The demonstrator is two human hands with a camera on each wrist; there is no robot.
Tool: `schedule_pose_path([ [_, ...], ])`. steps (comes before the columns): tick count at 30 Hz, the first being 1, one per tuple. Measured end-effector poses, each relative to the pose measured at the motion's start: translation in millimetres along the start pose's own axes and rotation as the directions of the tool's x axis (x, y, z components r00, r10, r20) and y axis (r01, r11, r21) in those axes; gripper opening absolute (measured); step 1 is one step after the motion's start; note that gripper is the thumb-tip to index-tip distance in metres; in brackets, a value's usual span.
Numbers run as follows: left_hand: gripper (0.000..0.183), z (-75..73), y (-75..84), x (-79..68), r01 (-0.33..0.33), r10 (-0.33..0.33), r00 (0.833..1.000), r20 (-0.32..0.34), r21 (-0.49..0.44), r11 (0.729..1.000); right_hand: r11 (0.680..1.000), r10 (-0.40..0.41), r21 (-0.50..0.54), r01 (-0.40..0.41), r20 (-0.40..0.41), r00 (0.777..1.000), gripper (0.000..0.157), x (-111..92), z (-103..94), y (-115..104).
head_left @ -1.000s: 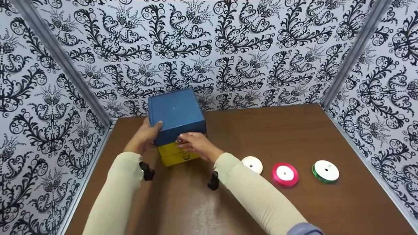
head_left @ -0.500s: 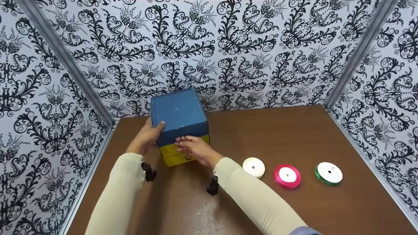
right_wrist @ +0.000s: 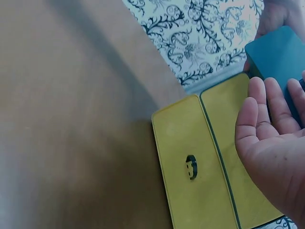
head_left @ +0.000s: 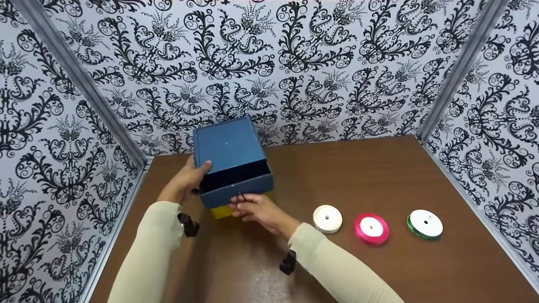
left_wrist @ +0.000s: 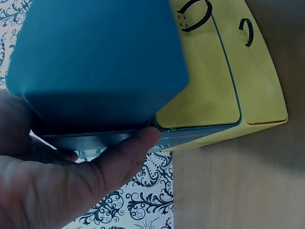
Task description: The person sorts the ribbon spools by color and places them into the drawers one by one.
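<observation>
A small drawer box with a blue top stands near the back wall. Its blue top drawer is pulled partway out, and the part of its inside that shows is dark. My left hand grips the box at its left side, thumb at the top edge. At the drawer's front, my right hand pinches the small black loop handle. Below are two yellow drawers, an upper one and a lower one, both closed, each with a black loop.
To the right on the brown table lie three ribbon spools: a cream one, a pink one and a green one. A patterned wall stands close behind the box, with side panels left and right.
The blue top drawer has slid out toward me, drawn by my right hand at its loop. My left hand stays on the box's side. The ribbon spools lie where they were.
</observation>
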State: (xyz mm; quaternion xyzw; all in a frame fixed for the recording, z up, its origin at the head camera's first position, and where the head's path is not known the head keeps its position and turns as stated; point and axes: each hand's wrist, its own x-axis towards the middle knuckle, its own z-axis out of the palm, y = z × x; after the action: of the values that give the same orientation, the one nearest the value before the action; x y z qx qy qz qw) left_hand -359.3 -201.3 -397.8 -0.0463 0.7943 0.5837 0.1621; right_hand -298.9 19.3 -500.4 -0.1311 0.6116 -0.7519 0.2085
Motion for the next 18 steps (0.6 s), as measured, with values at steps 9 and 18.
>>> schedule_pose_path([
  [9, 0.069, -2.2, -1.1, 4.1, 0.011, -0.012, 1.0, 0.023, 0.014, 1.0, 1.0, -0.025, -0.016, 0.026, 0.03, 0.999, 0.031, -31.3, 3.6, 7.0],
  [18, 0.073, -4.7, -0.5, 1.4, 0.014, -0.015, 0.999, 0.048, 0.03, 0.999, 1.0, -0.02, 0.01, 0.019, 0.06, 0.998, 0.034, -56.3, 7.6, 14.9],
])
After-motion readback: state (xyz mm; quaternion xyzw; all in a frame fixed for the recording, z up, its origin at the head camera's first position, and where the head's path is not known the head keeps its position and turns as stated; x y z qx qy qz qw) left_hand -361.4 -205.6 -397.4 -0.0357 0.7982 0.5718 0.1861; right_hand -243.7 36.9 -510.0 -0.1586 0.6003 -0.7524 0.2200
